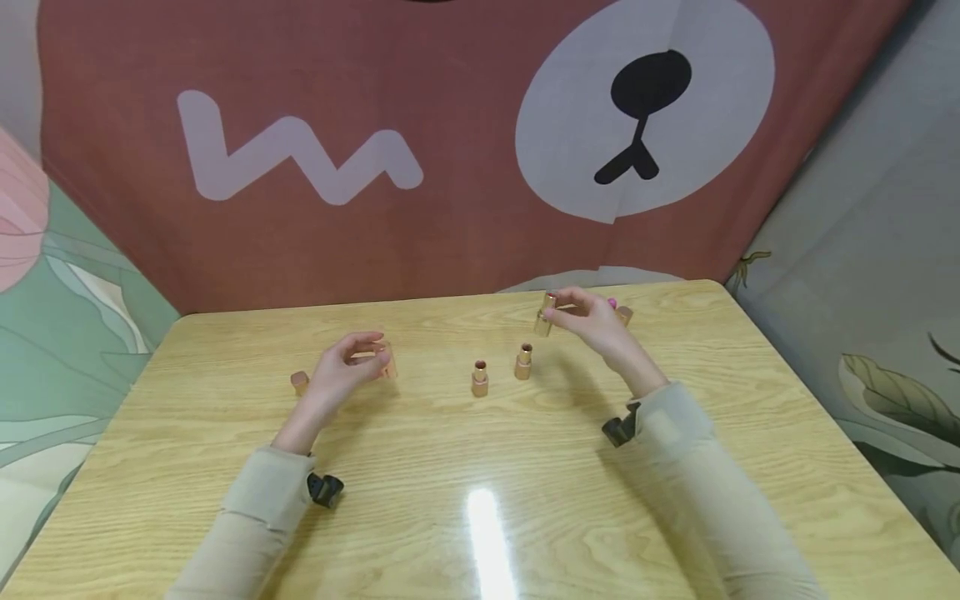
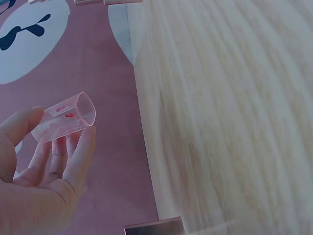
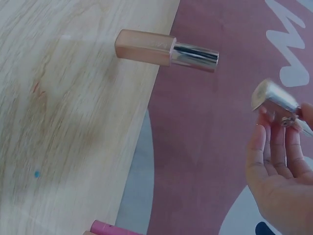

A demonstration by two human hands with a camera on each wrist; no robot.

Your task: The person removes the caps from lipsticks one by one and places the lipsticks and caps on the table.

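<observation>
My left hand pinches a clear, pink-tinted cap between thumb and fingers, raised over the left part of the table. Its open end faces away from the palm, and small red marks show on its wall. In my right hand is a shiny gold lipstick tube, gripped by the fingertips above the table's back. Two uncapped lipsticks stand upright between the hands: one lipstick near the middle and another lipstick a little right of it.
A rose-gold piece is beside my left wrist. Behind my right hand are a pink-tipped item and a rose-gold item, partly hidden. The wooden table ends at a brown cloth backdrop with a cartoon face.
</observation>
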